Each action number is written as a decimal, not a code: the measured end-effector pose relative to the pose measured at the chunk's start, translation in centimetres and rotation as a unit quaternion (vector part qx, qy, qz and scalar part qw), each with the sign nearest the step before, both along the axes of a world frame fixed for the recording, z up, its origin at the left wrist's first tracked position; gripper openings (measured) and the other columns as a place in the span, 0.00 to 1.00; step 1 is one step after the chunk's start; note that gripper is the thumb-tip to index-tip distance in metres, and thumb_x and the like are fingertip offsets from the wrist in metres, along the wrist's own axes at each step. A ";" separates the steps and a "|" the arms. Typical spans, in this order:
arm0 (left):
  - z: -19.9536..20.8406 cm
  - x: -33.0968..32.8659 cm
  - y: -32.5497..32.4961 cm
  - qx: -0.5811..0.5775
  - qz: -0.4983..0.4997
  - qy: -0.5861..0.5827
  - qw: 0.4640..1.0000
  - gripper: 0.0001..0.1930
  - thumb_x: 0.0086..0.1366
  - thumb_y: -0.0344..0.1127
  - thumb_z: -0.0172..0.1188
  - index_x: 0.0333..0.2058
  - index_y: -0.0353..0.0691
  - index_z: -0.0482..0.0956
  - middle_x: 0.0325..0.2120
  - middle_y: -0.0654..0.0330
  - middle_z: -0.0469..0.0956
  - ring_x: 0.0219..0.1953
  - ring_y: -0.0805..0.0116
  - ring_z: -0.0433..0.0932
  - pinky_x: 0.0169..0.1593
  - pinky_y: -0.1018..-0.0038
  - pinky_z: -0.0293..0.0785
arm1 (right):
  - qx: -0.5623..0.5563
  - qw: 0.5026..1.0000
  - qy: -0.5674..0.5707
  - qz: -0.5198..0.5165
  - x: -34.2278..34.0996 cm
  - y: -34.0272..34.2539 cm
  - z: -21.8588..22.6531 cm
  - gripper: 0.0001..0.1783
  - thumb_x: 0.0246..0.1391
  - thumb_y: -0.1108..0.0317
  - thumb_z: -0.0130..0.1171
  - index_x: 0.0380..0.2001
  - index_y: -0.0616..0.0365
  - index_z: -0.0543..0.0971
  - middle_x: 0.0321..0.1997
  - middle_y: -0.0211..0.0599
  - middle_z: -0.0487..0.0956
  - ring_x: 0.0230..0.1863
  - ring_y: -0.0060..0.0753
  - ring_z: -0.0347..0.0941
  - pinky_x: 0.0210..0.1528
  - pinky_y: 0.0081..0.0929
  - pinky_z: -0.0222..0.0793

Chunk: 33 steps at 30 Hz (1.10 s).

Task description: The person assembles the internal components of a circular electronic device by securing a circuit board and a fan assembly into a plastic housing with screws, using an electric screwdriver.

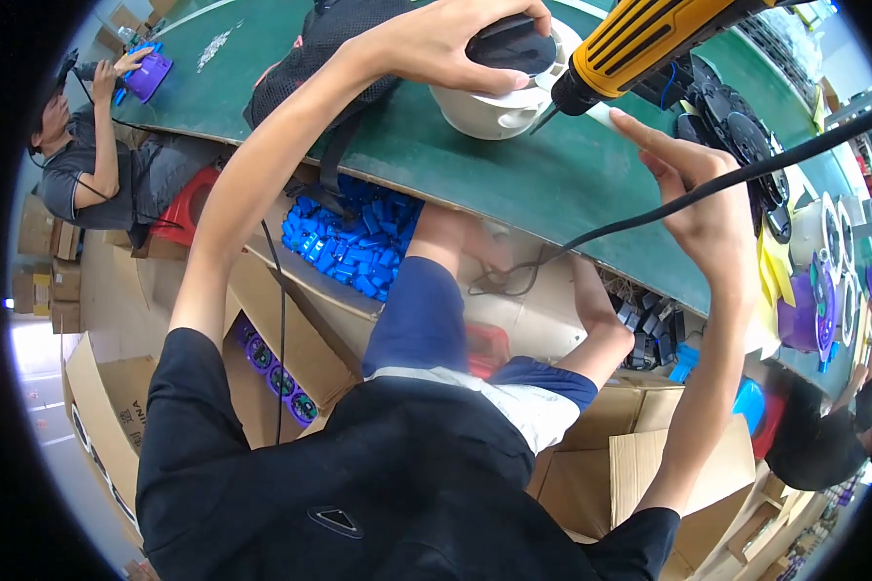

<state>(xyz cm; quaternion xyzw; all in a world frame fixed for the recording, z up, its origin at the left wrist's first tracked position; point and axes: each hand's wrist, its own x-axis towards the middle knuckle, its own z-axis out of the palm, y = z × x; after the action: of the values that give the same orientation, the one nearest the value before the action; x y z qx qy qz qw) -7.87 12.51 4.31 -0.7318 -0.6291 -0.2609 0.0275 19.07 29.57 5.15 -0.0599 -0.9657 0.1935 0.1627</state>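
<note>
On the green bench stands a round white plastic housing (489, 114) with a looped lug on its near side. My left hand (446, 48) is closed round a smooth black oval part (512, 50) at the housing's top. Whether that part is seated or held just above cannot be told. A yellow-and-black power screwdriver (635, 48) hangs in front, its bit pointing down beside the housing and hiding part of it. My right hand (693, 174) has its fingers apart, one fingertip at a white edge behind the tool. Nothing shows between its fingers.
A black mesh bag (334, 53) lies left of the housing. Black round parts (736, 126) are piled at the right. A black cable (717, 179) crosses the right hand's wrist. Below the bench sit blue pieces (344, 242) and cardboard boxes (673, 455). A co-worker (97, 165) sits at the left.
</note>
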 end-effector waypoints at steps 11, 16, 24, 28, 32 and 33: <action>0.1 0.1 0.3 0.003 0.000 -0.024 1.000 0.25 0.55 0.41 0.68 0.49 0.40 0.72 0.50 0.54 0.77 0.51 0.60 0.77 0.58 0.70 0.70 | -0.056 0.997 -0.034 0.033 -0.5 -0.1 1.5 0.28 0.52 0.80 0.51 0.56 0.51 0.80 0.31 0.57 0.81 0.28 0.42 0.78 0.35 0.32 0.73; 0.5 0.6 0.2 -0.016 0.012 -0.050 0.999 0.24 0.53 0.39 0.69 0.47 0.40 0.71 0.52 0.55 0.77 0.51 0.61 0.77 0.60 0.72 0.70 | -0.057 0.995 -0.079 0.014 -0.6 -0.1 2.1 0.25 0.53 0.78 0.54 0.54 0.50 0.81 0.31 0.58 0.81 0.29 0.50 0.80 0.35 0.32 0.73; 1.2 0.3 0.0 -0.020 -0.003 -0.080 0.997 0.27 0.53 0.43 0.70 0.47 0.38 0.71 0.48 0.52 0.76 0.49 0.60 0.76 0.56 0.70 0.70 | -0.089 0.990 -0.053 0.094 -1.7 1.9 2.1 0.27 0.50 0.85 0.51 0.53 0.54 0.82 0.36 0.55 0.83 0.31 0.37 0.81 0.38 0.30 0.74; 2.0 0.6 -0.1 -0.048 -0.001 -0.091 0.995 0.27 0.57 0.44 0.69 0.50 0.35 0.71 0.44 0.52 0.76 0.45 0.62 0.76 0.53 0.70 0.71 | -0.054 0.993 -0.046 0.095 -2.0 2.2 2.5 0.28 0.48 0.86 0.51 0.52 0.54 0.83 0.37 0.55 0.83 0.34 0.39 0.83 0.39 0.32 0.75; -0.2 -0.5 0.0 0.006 0.005 -0.020 1.000 0.24 0.53 0.41 0.69 0.45 0.40 0.71 0.52 0.55 0.77 0.50 0.62 0.77 0.59 0.71 0.70 | 0.003 0.999 -0.012 0.053 -1.6 0.4 1.3 0.31 0.49 0.84 0.47 0.53 0.45 0.83 0.32 0.51 0.83 0.35 0.49 0.82 0.39 0.37 0.76; 0.2 0.1 0.3 -0.005 0.007 -0.031 0.999 0.23 0.53 0.42 0.69 0.45 0.40 0.71 0.52 0.54 0.78 0.49 0.62 0.77 0.59 0.70 0.70 | 0.013 0.999 0.000 0.032 -0.9 0.4 0.4 0.32 0.49 0.81 0.47 0.55 0.42 0.81 0.30 0.48 0.82 0.33 0.49 0.82 0.38 0.38 0.76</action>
<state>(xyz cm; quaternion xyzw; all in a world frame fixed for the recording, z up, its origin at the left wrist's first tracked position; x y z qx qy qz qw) -7.80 12.82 4.53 -0.7186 -0.6364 -0.2802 0.0056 18.19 29.93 5.53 -0.0264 -0.9695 0.1862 0.1572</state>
